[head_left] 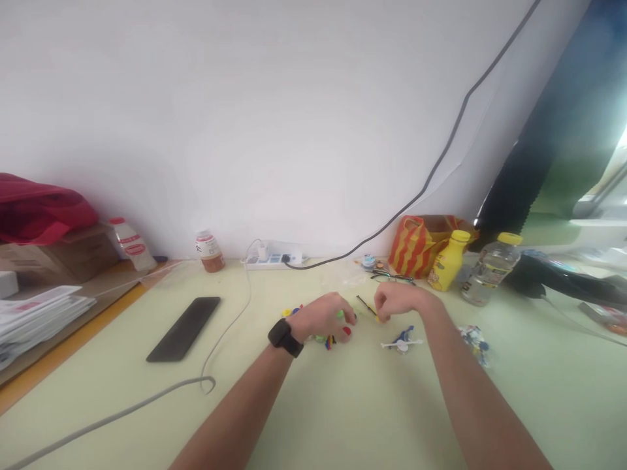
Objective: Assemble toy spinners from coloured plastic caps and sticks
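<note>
View: head camera, looking down on a pale table against a white wall.
Left hand: the left hand, with a black watch on its wrist, is bent over a cluster of coloured pieces; its fingers are loosely curved and parted, a red disc at the tips. Whether it grips anything cannot be told.
Right hand: the right hand is curled, fingers pointing down, at the yellow end of a dark stick; whether it pinches that end is hidden.
Blue-white piece: the blue-white piece lies on the table just below the right hand, apart from both hands, its white arms spread sideways.
Packet: a clear packet of small parts lies right of the right forearm.
Handling, pieces: probably light, stiff plastic, smooth enough to skid; a fingertip pinch at the edges should suit the disc.
Handling, stick: likely light and thin, and could snap if bent; best taken along its middle.
Handling, blue-white piece: the slender arms look the weak part, so the round white centre seems the safer hold.
Behind: glasses lie beyond the right hand, near a striped bag.
</note>
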`<state>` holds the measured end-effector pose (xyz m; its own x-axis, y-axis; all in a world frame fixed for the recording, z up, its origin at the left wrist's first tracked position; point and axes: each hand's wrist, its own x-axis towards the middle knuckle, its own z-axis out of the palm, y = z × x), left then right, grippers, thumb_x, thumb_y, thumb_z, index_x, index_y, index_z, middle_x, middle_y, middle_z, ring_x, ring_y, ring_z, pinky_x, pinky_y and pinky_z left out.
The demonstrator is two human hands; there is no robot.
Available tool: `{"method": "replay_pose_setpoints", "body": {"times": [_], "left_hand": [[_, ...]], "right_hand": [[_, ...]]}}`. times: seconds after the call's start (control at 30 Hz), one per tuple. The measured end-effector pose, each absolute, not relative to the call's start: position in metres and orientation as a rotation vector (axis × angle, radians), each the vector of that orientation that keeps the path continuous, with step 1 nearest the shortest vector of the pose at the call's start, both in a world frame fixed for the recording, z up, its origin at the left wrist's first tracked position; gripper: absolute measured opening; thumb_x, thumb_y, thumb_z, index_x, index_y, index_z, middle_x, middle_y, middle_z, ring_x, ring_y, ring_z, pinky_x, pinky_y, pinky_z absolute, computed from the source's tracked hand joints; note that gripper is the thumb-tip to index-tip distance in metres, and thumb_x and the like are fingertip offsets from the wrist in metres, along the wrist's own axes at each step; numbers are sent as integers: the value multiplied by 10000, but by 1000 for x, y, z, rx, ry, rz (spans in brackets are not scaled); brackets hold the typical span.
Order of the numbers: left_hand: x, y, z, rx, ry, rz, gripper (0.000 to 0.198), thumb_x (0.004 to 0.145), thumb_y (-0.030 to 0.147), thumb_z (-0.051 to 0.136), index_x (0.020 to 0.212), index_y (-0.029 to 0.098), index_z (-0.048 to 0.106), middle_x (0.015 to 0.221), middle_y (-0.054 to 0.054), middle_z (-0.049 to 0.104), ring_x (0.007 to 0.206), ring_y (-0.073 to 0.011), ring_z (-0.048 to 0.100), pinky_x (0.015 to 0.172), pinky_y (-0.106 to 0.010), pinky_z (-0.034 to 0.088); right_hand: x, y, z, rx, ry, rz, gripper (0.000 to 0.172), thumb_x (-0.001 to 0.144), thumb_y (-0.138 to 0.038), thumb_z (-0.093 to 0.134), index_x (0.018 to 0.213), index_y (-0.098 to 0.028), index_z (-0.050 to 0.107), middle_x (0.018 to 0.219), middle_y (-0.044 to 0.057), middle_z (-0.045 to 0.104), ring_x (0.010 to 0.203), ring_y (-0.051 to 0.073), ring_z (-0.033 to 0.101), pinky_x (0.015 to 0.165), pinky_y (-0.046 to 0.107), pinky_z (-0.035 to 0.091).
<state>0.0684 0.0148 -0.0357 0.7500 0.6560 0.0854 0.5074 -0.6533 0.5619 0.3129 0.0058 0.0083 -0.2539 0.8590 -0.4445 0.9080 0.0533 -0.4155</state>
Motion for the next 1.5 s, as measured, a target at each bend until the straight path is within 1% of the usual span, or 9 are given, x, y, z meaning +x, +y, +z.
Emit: {"method": "replay_pose_setpoints", "body": {"times": [0.17, 0.37, 0.53, 0.73, 0.9, 1.03, 1.2, 1.4, 1.5], "left_hand": [[67, 17, -39, 2425, 922, 377, 335, 638, 335, 860, 959, 260, 796, 1016, -59, 707, 991, -270, 653, 756, -324, 493], [67, 15, -33, 2535, 920, 366, 393, 662, 369, 858, 1030, 263, 769, 1065, -56, 691, 1080, -292, 575, 806, -335, 484], [64, 16, -32, 2592, 1024, 375, 500, 675, 420, 845, 1129, 238, 742, 1081, -72, 696, 1049, -306, 572, 812, -362, 490], [64, 17, -33, 2527, 1127, 346, 376, 742, 388, 774, 1078, 220, 763, 1038, -82, 722, 1048, -302, 614, 821, -350, 499], [65, 15, -33, 2583, 1051, 428, 373, 778, 348, 749, 1137, 250, 759, 1076, -72, 732, 1046, -301, 605, 856, -363, 495], [67, 13, -33, 2643, 913, 387, 269, 820, 360, 718, 1069, 292, 795, 1129, -48, 730, 1023, -294, 583, 870, -382, 489], [66, 12, -33, 2663, 927, 385, 344, 798, 391, 749, 1113, 258, 788, 1154, -74, 722, 1051, -318, 575, 896, -417, 497], [69, 13, -29, 2407, 944, 733, 407, 897, 446, 691, 1262, 266, 679, 1246, -75, 707, 1106, -278, 637, 925, -407, 536], [77, 11, -25, 2216, 831, 910, 347, 937, 461, 665, 1220, 260, 665, 1237, -70, 714, 1089, -236, 682, 910, -366, 569]], "right_hand": [[313, 5, 12, 1956, 2307, -963, 107, 595, -236, 709, 699, -210, 699, 815, 15, 745, 715, 181, 610, 520, 257, 337], [312, 6, 10, 1954, 2310, -983, 126, 624, -235, 688, 746, -206, 676, 854, 15, 746, 750, 176, 633, 551, 244, 387], [310, 5, 11, 1999, 2375, -968, 100, 651, -230, 693, 730, -203, 638, 831, 16, 737, 740, 169, 632, 547, 235, 389], [308, 4, 14, 2029, 2465, -1018, 63, 714, -209, 649, 698, -197, 590, 732, 10, 724, 675, 154, 638, 552, 234, 410], [308, 8, 9, 2049, 2500, -1083, 60, 750, -200, 649, 729, -190, 593, 776, 26, 741, 684, 152, 671, 588, 231, 454], [308, 9, 7, 2061, 2503, -1094, 65, 753, -191, 664, 741, -188, 600, 779, 31, 744, 682, 157, 679, 590, 233, 468], [308, 10, 6, 2080, 2553, -1114, 85, 731, -171, 682, 719, -185, 600, 746, 34, 736, 660, 166, 678, 570, 239, 479], [302, 13, 4, 2115, 2607, -1537, 71, 735, -187, 679, 717, -180, 610, 685, 47, 722, 633, 173, 688, 623, 275, 563], [296, 13, 4, 2011, 2643, -1827, 69, 757, -222, 670, 741, -183, 615, 692, 42, 722, 639, 162, 687, 663, 287, 578]]}}
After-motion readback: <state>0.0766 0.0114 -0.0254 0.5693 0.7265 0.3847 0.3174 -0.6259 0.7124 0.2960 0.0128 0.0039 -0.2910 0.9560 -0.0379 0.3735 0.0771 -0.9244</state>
